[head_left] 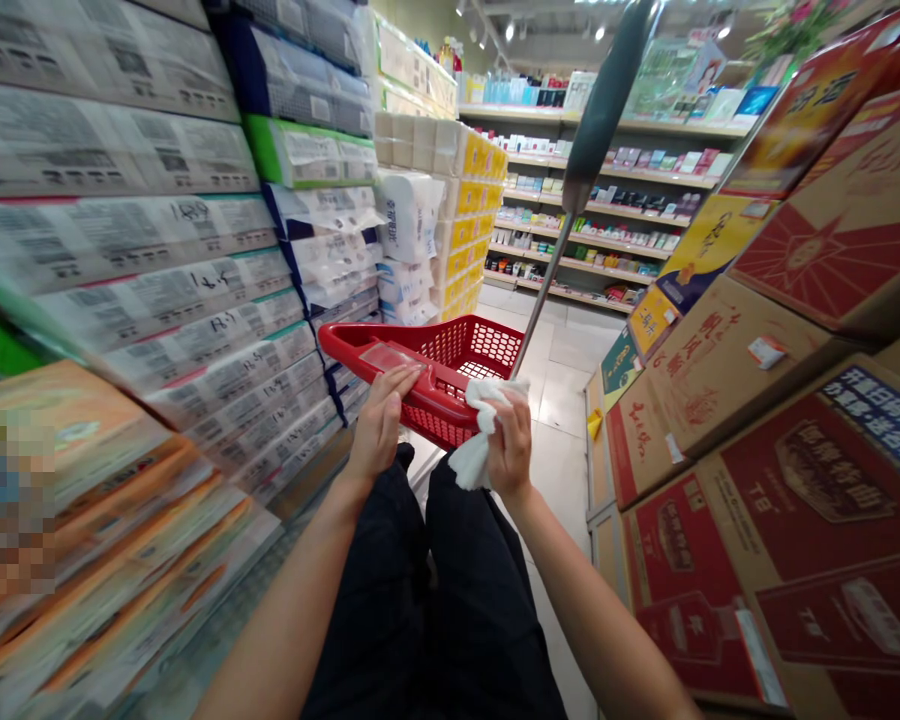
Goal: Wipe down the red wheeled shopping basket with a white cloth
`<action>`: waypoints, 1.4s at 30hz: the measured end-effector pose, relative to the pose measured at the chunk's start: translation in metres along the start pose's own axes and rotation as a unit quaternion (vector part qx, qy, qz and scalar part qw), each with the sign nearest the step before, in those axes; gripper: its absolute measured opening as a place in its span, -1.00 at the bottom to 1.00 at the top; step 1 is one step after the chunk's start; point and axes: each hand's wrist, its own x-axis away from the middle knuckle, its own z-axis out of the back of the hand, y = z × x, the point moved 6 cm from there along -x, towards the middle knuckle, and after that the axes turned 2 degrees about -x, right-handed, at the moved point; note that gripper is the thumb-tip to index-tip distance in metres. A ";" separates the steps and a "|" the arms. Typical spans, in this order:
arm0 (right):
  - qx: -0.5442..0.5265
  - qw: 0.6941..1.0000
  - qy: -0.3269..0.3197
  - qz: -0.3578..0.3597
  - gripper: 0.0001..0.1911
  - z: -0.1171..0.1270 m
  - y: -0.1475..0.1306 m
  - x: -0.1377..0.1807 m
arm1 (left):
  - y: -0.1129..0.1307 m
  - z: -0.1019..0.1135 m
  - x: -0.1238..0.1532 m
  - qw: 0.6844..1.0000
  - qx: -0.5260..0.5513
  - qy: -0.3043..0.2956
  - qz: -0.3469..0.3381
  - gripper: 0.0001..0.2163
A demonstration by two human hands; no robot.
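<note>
A red plastic shopping basket [487, 340] with perforated walls stands in front of my knees, tilted in view. Its metal pull rod rises to the upper right and ends in a dark grey grip [607, 100]. My left hand [382, 415] holds the near rim of the basket, its fingers resting over the top beside a clear label panel. At the rim's right corner, my right hand [510, 440] grips a crumpled white cloth [476, 450] and presses it against the basket. Part of the cloth hangs below my fingers.
Stacked wrapped paper packs [195, 300] line the left side, with orange-edged packs [150, 540] nearer. Red and brown cartons [720, 400] are piled along the right. Ahead, shelves [592, 225] of small boxes stand across a white tiled floor [562, 460].
</note>
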 end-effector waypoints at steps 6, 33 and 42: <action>0.275 0.954 -0.112 0.037 -0.65 -0.042 -0.051 -0.014 | 0.001 0.001 -0.001 1.000 0.003 0.001 0.000 -0.57; -0.104 0.993 -0.016 -0.055 -0.66 0.006 0.032 0.005 | 0.016 -0.011 0.011 0.972 -0.193 -0.099 -0.091 -0.48; 0.246 0.962 -0.121 0.017 -0.57 -0.032 -0.044 -0.002 | 0.014 -0.014 0.020 0.981 -0.161 -0.078 -0.070 -0.47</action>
